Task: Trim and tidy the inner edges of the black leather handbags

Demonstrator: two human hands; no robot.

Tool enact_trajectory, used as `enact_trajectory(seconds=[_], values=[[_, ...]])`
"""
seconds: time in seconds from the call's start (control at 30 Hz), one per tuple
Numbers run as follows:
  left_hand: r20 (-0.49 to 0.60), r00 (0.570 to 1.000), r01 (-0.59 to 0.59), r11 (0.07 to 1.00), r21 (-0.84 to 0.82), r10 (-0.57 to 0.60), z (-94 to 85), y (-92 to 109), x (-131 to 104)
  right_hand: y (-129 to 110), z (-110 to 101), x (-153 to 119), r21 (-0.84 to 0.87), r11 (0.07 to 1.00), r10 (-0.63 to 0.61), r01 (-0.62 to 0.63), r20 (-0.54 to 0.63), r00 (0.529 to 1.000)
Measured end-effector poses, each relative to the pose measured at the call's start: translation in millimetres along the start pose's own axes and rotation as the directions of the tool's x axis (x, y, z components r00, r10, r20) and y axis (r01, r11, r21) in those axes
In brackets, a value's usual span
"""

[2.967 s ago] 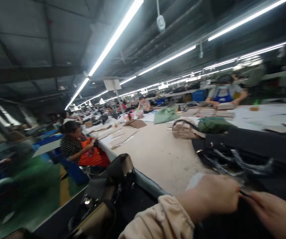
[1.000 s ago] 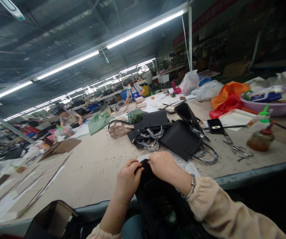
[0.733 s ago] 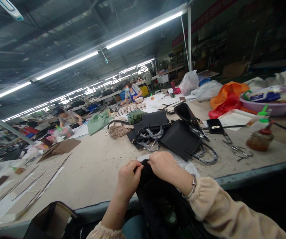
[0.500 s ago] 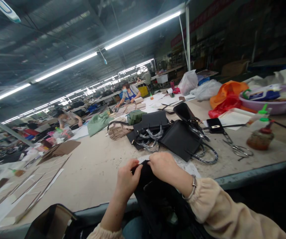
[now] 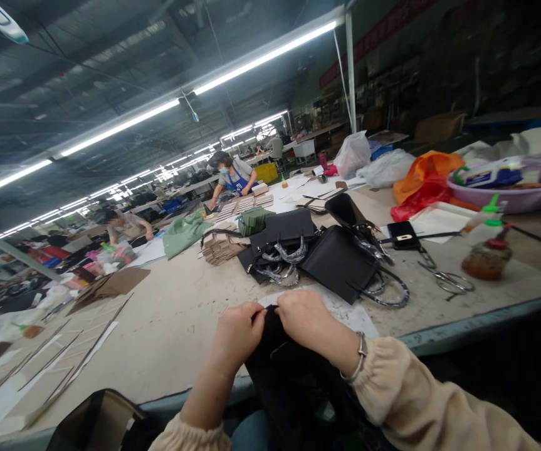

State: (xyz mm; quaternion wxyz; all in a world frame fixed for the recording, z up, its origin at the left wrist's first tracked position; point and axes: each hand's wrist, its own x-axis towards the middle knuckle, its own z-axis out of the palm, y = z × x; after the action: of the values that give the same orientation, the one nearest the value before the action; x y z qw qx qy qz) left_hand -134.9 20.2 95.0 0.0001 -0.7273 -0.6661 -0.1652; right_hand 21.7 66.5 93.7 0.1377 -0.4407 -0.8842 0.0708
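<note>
A black piece of material [image 5: 273,338], perhaps part of a bag, hangs over the near table edge. My left hand [image 5: 239,329] pinches its upper edge between thumb and fingers. Close beside it, my right hand [image 5: 305,316] grips the same edge, with a metal bracelet at the wrist. The lower part of the piece falls into shadow, so its full shape is hidden. Just beyond my hands lie several black handbags [image 5: 340,260] with plastic-wrapped handles. A white sheet [image 5: 345,307] lies under my right hand.
Scissors [image 5: 453,282], a brown glue bottle [image 5: 486,258] and a purple basin [image 5: 519,194] stand on the right of the table. Green cloth [image 5: 183,233] and flat brown panels [image 5: 110,288] lie to the left. A co-worker in a blue apron [image 5: 239,181] works across the table.
My left hand has turned slightly and its fingers have closed in more on the black piece. The co-worker across the table has leaned to the left. The view has shifted a little.
</note>
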Motion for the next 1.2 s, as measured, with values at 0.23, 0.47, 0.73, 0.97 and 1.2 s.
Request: enact_trajectory(seconds=[0.23, 0.47, 0.73, 0.97, 1.2], values=[[0.019, 0.998, -0.061, 0.994, 0.095, 0.06, 5.5, -2.9, -2.5, 0.0, 3.5, 0.5, 0.009, 1.0, -0.015, 0.015, -0.024, 1.0], [-0.061, 0.998, -0.013, 0.993, -0.113, 0.006, 7.0, -12.7, -6.7, 1.4, 2.6, 2.0, -0.001, 1.0, 0.004, -0.004, -0.017, 1.0], [-0.071, 0.997, -0.02, 0.989, -0.146, 0.01, 5.6, -6.8, -0.5, 0.3, 4.2, 1.2, 0.009, 1.0, 0.001, 0.0, -0.024, 1.0], [-0.001, 1.0, -0.026, 0.999, -0.048, 0.025, 2.3, -2.9, 2.4, -0.8, 6.1, 0.6, 0.021, 1.0, -0.013, 0.014, -0.039, 0.999], [0.086, 0.996, 0.055, 0.952, -0.3, -0.03, -6.8, -8.3, -5.8, -3.2, 4.7, 1.3, 0.024, 1.0, -0.012, 0.013, -0.021, 1.0]])
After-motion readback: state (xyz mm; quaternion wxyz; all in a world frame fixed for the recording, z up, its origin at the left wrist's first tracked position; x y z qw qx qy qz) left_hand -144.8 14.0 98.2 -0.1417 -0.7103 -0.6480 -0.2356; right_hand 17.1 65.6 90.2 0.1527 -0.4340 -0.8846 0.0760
